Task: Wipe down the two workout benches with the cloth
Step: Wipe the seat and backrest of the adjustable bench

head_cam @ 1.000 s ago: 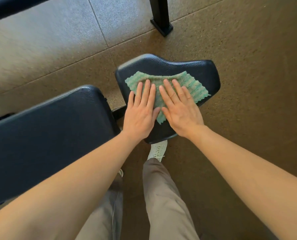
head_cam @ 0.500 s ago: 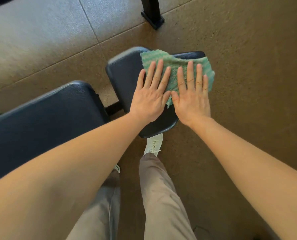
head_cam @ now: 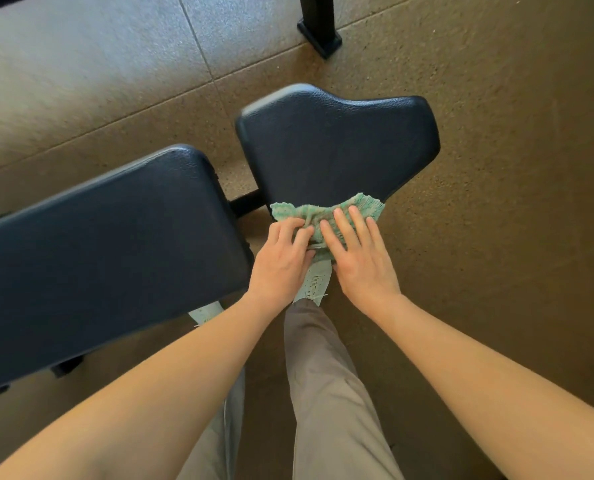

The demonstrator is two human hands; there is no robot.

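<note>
A green cloth (head_cam: 326, 211) lies bunched at the near edge of the black seat pad (head_cam: 337, 147) of a workout bench. My left hand (head_cam: 285, 258) has its fingers curled into the cloth's left part. My right hand (head_cam: 358, 254) presses on the cloth's right part with straight fingers. The bench's long black back pad (head_cam: 105, 251) stretches to the left of my hands, with a gap between the two pads.
The floor is brown speckled rubber tile (head_cam: 496, 168). A black metal post with a foot (head_cam: 318, 29) stands on the floor beyond the seat pad. My legs and white shoes (head_cam: 314, 282) are below my hands.
Both hands have dragged the cloth from the far right of the seat pad back to its near edge. The cloth has bunched up, and my left fingers have curled into it.
</note>
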